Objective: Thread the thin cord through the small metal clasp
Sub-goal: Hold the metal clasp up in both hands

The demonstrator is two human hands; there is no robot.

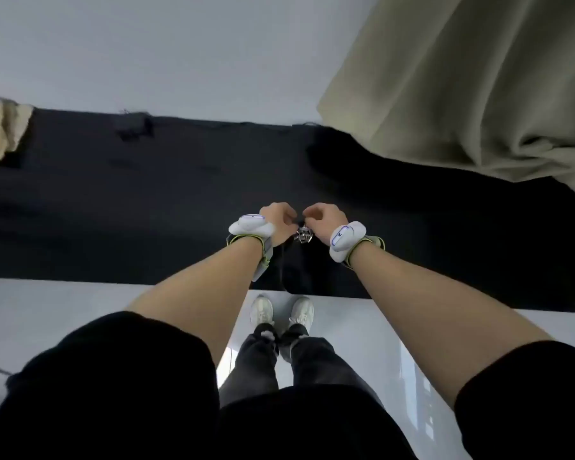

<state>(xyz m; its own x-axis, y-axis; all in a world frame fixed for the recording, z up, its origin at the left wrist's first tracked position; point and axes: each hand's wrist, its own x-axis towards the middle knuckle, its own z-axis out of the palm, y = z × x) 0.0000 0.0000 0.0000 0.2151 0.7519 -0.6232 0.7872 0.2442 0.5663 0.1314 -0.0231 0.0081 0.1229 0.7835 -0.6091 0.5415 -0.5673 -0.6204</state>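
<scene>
My left hand [281, 220] and my right hand [322, 217] are held out in front of me, nearly touching, fingers pinched together. A small silvery metal clasp piece [304, 234] hangs between and just below them. A thin dark cord [281, 267] hangs down from under my left hand against the black surface. Which fingers pinch the cord and which pinch the clasp is hidden by my knuckles. Both wrists wear white tracker bands.
A black cloth-covered surface [146, 210] spreads below my hands. Beige curtain fabric [462, 94] hangs at the upper right. A tan object [0, 127] lies at the far left. My white shoes [281, 313] stand on a glossy pale floor.
</scene>
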